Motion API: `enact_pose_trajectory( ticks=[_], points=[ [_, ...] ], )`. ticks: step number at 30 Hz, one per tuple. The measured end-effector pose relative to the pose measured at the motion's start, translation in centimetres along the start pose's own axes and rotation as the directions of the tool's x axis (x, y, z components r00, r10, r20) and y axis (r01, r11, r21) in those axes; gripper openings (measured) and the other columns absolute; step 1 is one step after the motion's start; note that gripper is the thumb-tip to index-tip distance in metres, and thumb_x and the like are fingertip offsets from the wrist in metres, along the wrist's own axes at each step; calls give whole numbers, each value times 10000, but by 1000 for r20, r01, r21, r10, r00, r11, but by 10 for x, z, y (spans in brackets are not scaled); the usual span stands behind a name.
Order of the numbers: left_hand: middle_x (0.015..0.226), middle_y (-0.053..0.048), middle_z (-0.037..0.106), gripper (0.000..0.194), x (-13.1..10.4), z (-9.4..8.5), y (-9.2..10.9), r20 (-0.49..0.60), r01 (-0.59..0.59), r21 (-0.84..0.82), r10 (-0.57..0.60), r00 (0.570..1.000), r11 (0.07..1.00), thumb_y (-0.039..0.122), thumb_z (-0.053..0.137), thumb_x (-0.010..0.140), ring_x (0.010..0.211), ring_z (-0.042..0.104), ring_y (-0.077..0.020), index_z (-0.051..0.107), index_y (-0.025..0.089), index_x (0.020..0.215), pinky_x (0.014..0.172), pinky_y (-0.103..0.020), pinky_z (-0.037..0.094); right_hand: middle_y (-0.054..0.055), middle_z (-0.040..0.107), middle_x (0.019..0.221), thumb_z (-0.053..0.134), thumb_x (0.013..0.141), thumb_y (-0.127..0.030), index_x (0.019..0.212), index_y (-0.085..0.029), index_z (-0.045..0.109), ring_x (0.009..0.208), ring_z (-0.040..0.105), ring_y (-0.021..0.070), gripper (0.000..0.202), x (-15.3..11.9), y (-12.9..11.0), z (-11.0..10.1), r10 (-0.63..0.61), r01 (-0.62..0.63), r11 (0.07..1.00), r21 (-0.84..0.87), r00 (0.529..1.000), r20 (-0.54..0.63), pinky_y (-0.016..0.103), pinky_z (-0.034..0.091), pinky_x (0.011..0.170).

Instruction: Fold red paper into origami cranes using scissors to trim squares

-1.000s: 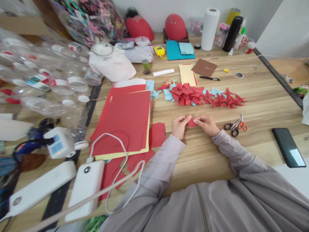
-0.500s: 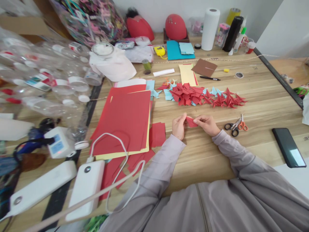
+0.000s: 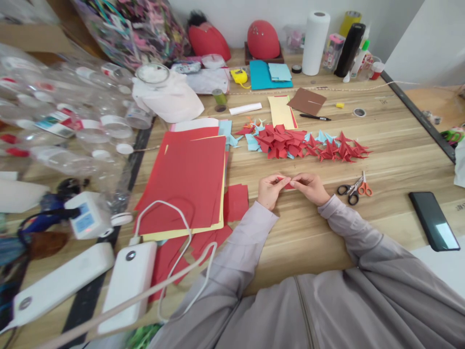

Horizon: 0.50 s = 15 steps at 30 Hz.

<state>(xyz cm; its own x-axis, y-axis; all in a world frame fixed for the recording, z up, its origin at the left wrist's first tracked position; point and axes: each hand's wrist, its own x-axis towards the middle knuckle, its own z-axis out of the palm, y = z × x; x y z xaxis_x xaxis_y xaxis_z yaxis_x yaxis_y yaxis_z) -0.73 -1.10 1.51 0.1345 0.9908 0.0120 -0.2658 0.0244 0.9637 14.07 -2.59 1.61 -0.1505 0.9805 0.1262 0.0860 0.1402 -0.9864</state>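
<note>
Between my two hands is a small piece of folded red paper [image 3: 286, 184], mostly covered by the fingers. My left hand [image 3: 269, 190] pinches its left side, thumb on top. My right hand [image 3: 311, 187] grips the right side, its thumb close to the left one. Just beyond my hands lies a heap of red folded paper cranes [image 3: 281, 141], with some light blue ones [image 3: 324, 137] among them. Small red paper squares [image 3: 237, 201] are stacked left of my left hand. Two pairs of scissors, one black-handled [image 3: 350, 191] and one orange-handled [image 3: 364, 188], rest right of my right hand.
Large red sheets [image 3: 189, 184] lie at the left, near a white power bank [image 3: 129, 286] with a looping cable. Plastic bottles [image 3: 87, 116] crowd the far left. A phone [image 3: 434, 221] lies at the right. Brown card [image 3: 307, 102] and a pen [image 3: 315, 117] sit behind the cranes.
My left fingers have come over the red paper, closer to my right thumb. Less of the paper shows now. The things on the table stay in place.
</note>
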Motion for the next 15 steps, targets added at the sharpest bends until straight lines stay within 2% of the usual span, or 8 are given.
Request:
enact_pose_trajectory(
  ticks=[6, 9, 15],
  points=[
    [607, -10, 598, 153, 1, -3, 1, 48, -92, 86, 88, 995, 992, 311, 741, 646, 618, 530, -122, 694, 185, 573, 618, -254, 413, 28, 635, 716, 692, 719, -410, 713, -177, 673, 681, 576, 141, 233, 2, -2, 0, -57, 57, 998, 15, 998, -20, 281, 461, 658],
    [618, -11, 599, 145, 0, -3, 1, 65, -114, 101, 108, 992, 988, 310, 734, 659, 628, 529, -123, 700, 189, 586, 621, -255, 410, 20, 614, 706, 706, 706, -409, 695, -178, 660, 681, 567, 139, 236, 2, -3, -1, -44, 45, 998, 51, 999, -12, 283, 455, 665],
    [606, -1, 573, 165, -1, 0, -1, 56, -35, 34, 33, 998, 999, 315, 725, 670, 608, 508, -110, 693, 177, 586, 600, -239, 392, 4, 593, 686, 738, 676, -376, 667, -173, 645, 669, 551, 127, 224, 1, -3, -1, -3, 5, 988, 156, 1000, -15, 280, 445, 675]
  ],
)
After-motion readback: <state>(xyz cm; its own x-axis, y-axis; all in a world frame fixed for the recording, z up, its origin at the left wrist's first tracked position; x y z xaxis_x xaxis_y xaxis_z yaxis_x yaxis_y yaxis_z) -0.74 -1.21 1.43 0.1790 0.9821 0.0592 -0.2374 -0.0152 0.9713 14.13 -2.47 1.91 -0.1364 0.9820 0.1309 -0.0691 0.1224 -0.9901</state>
